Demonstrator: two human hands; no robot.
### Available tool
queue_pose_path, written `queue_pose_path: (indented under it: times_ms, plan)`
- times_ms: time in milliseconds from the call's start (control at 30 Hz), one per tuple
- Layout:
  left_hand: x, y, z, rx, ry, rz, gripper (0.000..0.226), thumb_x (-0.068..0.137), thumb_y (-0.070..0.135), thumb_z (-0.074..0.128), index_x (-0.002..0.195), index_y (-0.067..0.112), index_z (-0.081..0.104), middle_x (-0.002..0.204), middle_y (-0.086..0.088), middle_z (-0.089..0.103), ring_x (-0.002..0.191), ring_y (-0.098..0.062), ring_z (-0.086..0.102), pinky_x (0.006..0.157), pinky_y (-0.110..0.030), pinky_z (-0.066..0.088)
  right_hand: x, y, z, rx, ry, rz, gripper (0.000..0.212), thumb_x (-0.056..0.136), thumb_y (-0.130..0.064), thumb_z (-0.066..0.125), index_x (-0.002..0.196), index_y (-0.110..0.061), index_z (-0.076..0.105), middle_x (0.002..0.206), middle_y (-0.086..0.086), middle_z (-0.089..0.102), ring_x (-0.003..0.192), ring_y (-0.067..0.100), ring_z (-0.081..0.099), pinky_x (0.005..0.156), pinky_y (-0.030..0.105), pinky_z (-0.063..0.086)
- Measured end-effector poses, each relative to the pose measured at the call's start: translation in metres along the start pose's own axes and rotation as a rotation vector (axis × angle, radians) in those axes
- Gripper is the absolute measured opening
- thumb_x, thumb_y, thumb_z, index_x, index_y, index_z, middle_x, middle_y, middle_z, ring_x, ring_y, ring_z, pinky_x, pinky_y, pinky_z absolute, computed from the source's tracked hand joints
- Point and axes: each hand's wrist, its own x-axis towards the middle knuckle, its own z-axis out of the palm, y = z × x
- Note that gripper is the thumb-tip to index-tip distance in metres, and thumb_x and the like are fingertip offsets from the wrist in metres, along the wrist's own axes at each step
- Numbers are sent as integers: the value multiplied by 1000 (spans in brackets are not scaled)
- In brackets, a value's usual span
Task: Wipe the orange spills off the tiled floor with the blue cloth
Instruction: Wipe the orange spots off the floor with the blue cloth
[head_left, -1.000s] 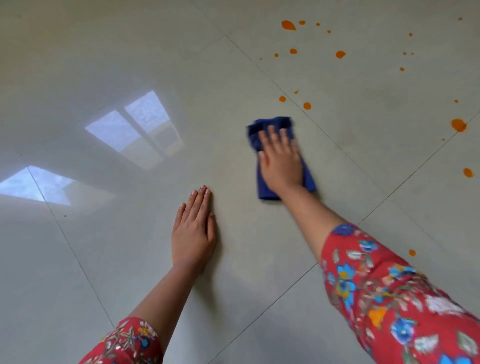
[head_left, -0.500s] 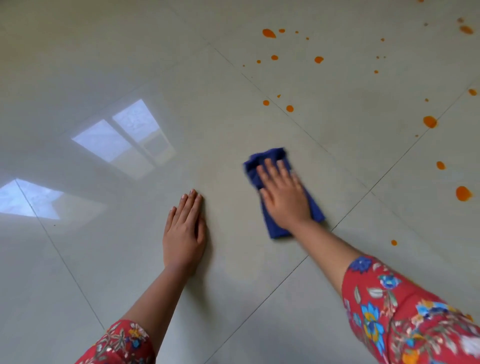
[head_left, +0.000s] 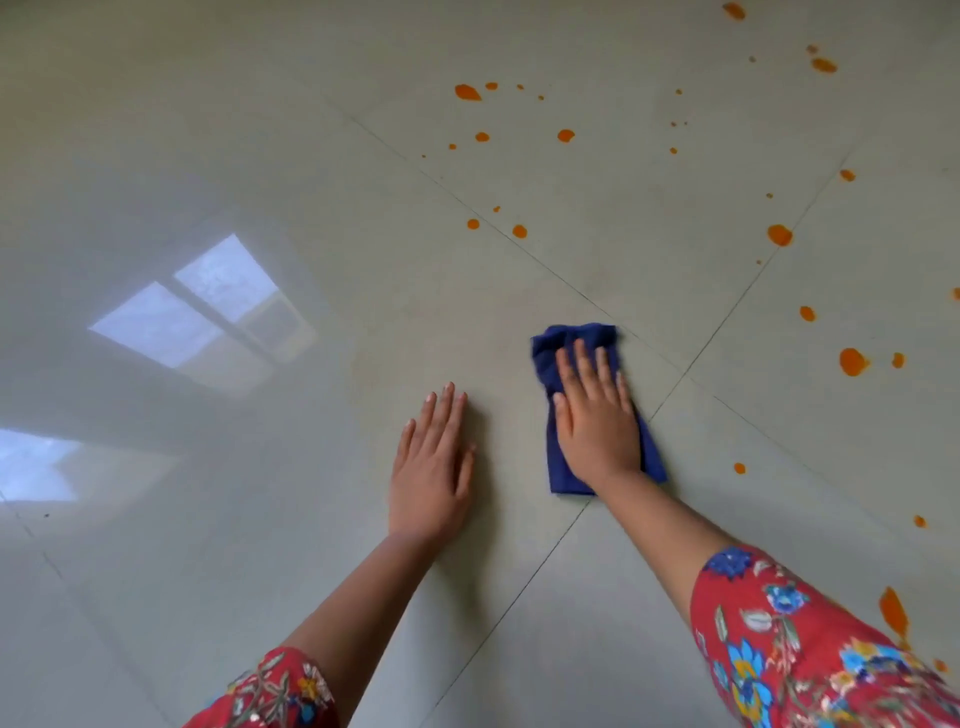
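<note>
**Blue cloth pressed flat to the tile, orange spills scattered above and to the right**

The blue cloth (head_left: 558, 470) was seen just right of the frame's centre, folded into a long strip on the tiled floor (head_left: 311, 156). It was pinned under the right hand (head_left: 595, 421), whose palm lay flat on it with the fingers (head_left: 584, 364) spread and extended toward the cloth's upper edge; nothing was gripped, only pressed down. The left hand (head_left: 431, 467) was laid flat and open on the bare tile just left of the cloth, apart from it, fingers together. Both forearms entered from the bottom of the frame in red floral sleeves (head_left: 810, 649).

The orange spills (head_left: 467, 92) were spread over the upper middle and right side of the frame as separate drops and blobs, none touched by the cloth. A larger blob (head_left: 852, 361) lay at the right edge, another (head_left: 779, 235) above it near a grout line. A window reflection (head_left: 197, 312) was visible on the glossy tile at the left.
</note>
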Motion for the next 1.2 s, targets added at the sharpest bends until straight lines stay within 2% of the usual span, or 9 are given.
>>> queue_pose_path:
  times_ms: [67,200,267,400,567,667,833,933,1200]
  plan:
    - [-3,5,9,96,-54,37,61,101,43,30,154,30,3,160,15,-6,147,-5,-13,120,-29,-3,-12,0,4,-58,-14,-20,58,101,-36,30,155,-16,18,163,6,10,150,29,11,121,44,11]
    - [-3,7,14,228,-123,34,65,98,57,22,152,35,-7,158,14,-17,145,-8,-22,118,-30,-11,-92,52,0,-221,-213,-480,61,99,-43,28,154,-17,21,163,6,13,149,29,16,119,43,15]
    - [-2,11,11,232,-170,1,68,96,60,17,151,35,-14,157,14,-24,143,-8,-29,117,-30,-16,-96,79,-19,-258,-230,-394,61,100,-45,23,155,-19,14,163,6,9,149,30,16,117,42,11]
    - [2,21,8,251,-254,-53,72,94,64,14,144,33,-27,153,9,-34,139,-13,-35,116,-34,-18,-55,46,-26,-203,-305,-37,64,103,-44,17,151,-20,-18,156,4,-30,148,29,-19,120,42,-11]
    - [4,24,0,228,-332,5,72,95,62,17,145,33,-25,153,8,-34,141,-12,-31,118,-35,-13,-103,72,-27,-306,-528,-536,66,103,-46,19,145,-24,-26,149,-1,-39,139,30,-36,114,43,-26]
    - [3,33,-11,312,-406,190,71,96,61,18,143,34,-28,153,8,-33,143,-13,-27,117,-33,-11,-111,121,-45,-396,-657,-465,65,103,-47,18,139,-27,-31,150,-1,-39,139,27,-37,111,36,-29]
    - [24,71,-10,389,-551,330,74,96,61,21,149,30,-20,156,7,-27,146,-13,-20,119,-34,-5,-111,116,-28,-198,-424,-228,62,103,-40,21,150,-22,-14,158,4,-24,147,31,-18,118,45,-13]
    - [30,102,11,353,-508,300,71,97,59,21,151,33,-16,156,9,-26,146,-12,-20,119,-32,-6,-152,113,-8,-94,-268,-172,64,97,-47,30,155,-22,17,163,4,5,150,31,11,121,52,10]
    - [-12,142,82,265,-376,36,67,96,59,19,146,40,-22,155,8,-32,139,-12,-36,113,-32,-23,-132,168,-7,-37,-49,138,57,99,-44,28,152,-25,27,161,1,23,148,30,22,118,51,23]
